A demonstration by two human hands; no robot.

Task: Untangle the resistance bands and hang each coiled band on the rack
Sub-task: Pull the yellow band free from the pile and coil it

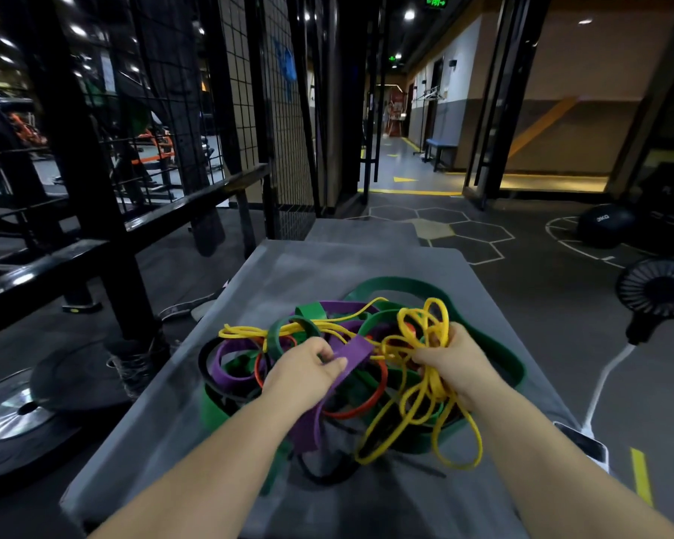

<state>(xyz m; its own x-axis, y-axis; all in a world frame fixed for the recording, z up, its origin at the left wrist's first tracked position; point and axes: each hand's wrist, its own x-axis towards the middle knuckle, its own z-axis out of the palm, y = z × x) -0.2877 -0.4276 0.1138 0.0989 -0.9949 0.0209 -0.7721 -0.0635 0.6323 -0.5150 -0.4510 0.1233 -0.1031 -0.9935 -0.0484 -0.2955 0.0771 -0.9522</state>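
Grey worktop (327, 266) fills the lower centre. On it the left hand (304, 367) grip pinches the purple band (353, 354), and the right hand (456, 363) grip clutches yellow band (425, 398) loops. Pulling them apart could tighten the knots.

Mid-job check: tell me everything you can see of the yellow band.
The yellow band is thin, cord-like, rubbery-looking, in many loose loops. The right hand grips a bunch of them; some stick up above the fist, others trail below it. Strands run left over the purple band and green bands, tangled in the pile on the grey platform.
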